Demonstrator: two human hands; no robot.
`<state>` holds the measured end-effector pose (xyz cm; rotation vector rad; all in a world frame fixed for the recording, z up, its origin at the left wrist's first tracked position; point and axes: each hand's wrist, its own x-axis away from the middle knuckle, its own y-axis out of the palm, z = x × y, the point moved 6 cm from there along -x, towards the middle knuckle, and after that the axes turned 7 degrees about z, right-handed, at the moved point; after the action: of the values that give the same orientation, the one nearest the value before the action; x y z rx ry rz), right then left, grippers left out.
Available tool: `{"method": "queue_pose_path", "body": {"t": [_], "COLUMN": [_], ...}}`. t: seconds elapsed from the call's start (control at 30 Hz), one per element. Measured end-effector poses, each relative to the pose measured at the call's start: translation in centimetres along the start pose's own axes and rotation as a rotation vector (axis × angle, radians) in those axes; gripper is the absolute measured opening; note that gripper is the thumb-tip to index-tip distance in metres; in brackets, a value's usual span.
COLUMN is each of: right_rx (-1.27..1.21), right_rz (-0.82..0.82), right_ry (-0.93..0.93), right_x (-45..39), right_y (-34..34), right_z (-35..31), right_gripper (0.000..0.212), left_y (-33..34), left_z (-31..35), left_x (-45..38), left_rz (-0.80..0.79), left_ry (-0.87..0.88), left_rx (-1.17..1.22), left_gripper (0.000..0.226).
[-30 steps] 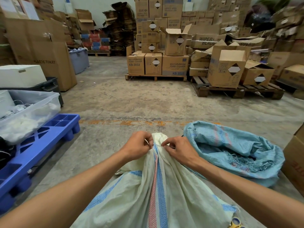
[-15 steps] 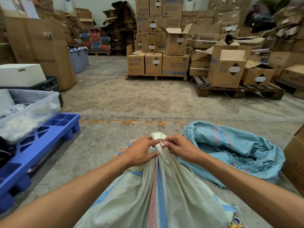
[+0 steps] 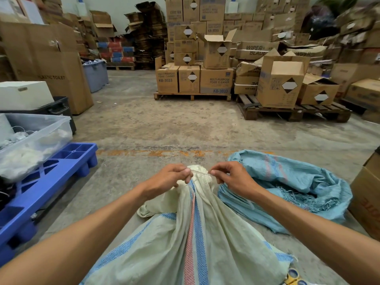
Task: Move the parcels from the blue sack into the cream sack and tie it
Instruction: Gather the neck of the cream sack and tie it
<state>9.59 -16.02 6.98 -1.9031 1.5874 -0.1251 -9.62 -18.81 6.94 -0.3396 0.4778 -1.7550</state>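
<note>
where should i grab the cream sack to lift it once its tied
Probably the gathered neck, just below the string where the left hand and right hand are pinching. There the cloth of the cream sack bunches into one narrow bundle that stands upright, so come from above and wrap it; the wide, slack body below offers no firm hold.

A stained grey concrete floor [image 3: 168,124] is ringed by brown cardboard boxes [image 3: 216,79] stacked on wooden pallets [image 3: 296,113] against a pale wall [image 3: 123,5].

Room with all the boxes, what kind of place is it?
Most likely a warehouse or stockroom: stacked cardboard boxes on a wooden pallet, a bare concrete floor, and a blue plastic pallet.
</note>
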Motion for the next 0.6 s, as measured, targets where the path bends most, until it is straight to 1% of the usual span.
{"method": "queue_pose_path", "body": {"t": [0.07,0.17,0.2,0.27,0.33,0.4,0.47,0.53,0.57,0.6], "right_rx": [0.03,0.048,0.044,0.08,0.213,0.331,0.397,0.491,0.539,0.578], "right_rz": [0.034,0.1,0.116,0.114,0.07,-0.022,-0.099,-0.139,-0.15,-0.158], "right_ry": [-0.031,-0.073,-0.078,-0.085,-0.103,-0.095,-0.08,-0.059,-0.028,0.011], "right_x": [0.2,0.3,0.4,0.6,0.9,1.4,2.0,2.4,2.6,2.7], "right_y": [-0.3,-0.5,-0.7,-1.1,-1.2,-0.9,-0.8,-1.0,-1.2,-1.4], "right_z": [0.2,0.2,0.2,0.5,0.9,1.5,2.0,2.4,2.8,3.3], "right_gripper": [0.009,0.006,0.006,0.006,0.006,0.01,0.013,0.014,0.014,0.016], "left_y": [-0.2,-0.8,-1.0,-1.9,-2.7,-2.8,-2.4,-1.6,-1.0,-0.4], "left_z": [-0.2,-0.7,-0.9,-1.4,-2.1,-2.4,-2.5,-2.7,-2.9,-3.0], "left_x": [0.3,0.7,0.8,1.1,1.3,1.8,2.3,2.3,2.3,2.2], "left_rz": [-0.038,-0.049,-0.042,0.017,0.099,0.139,0.147,0.149,0.16,0.169], "left_ry": [-0.026,-0.083,-0.107,-0.163,-0.215,-0.253,-0.267,-0.307,-0.333,-0.36], "left_rx": [0.075,0.25,0.304,0.404,0.483,0.554,0.748,1.029,1.094,1.066], "left_gripper": [0.042,0.051,0.049,0.038,0.036,0.04,0.044,0.044,0.045,0.048]}}
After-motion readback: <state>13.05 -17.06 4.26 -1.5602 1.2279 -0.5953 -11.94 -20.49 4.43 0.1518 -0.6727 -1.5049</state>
